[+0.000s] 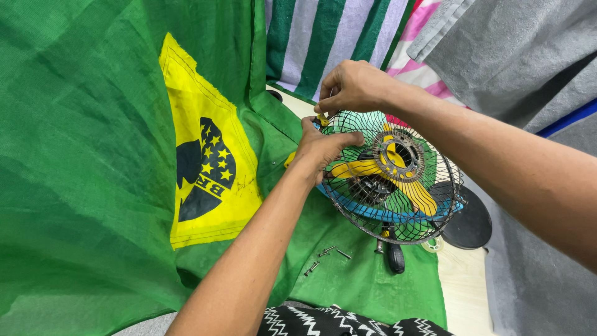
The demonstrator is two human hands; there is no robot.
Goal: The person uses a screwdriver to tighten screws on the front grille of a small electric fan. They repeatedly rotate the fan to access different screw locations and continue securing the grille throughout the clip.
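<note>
- The right hand (351, 86) is bunched at the top rim of the fan's wire cage (392, 180), fingertips pinched narrowly on a small yellow clip (323, 118) there.
- The left hand (320, 148) grips the cage's upper left edge, thumb laid across the wires, fingers curled round the rim.
- The fan lies tilted on its back on the green cloth (367, 283). Inside the cage sit the yellow blades (418, 196) and a round yellow-and-grey hub (398, 154); a blue band runs round the lower rim.
- Its dark round base (469, 224) lies just beside it, to the right.
- Several loose screws (323, 256) lie on the cloth below the cage, near a black-handled screwdriver (394, 255).
- A green and yellow flag (208, 162) hangs left; a striped towel (323, 37) hangs behind.
</note>
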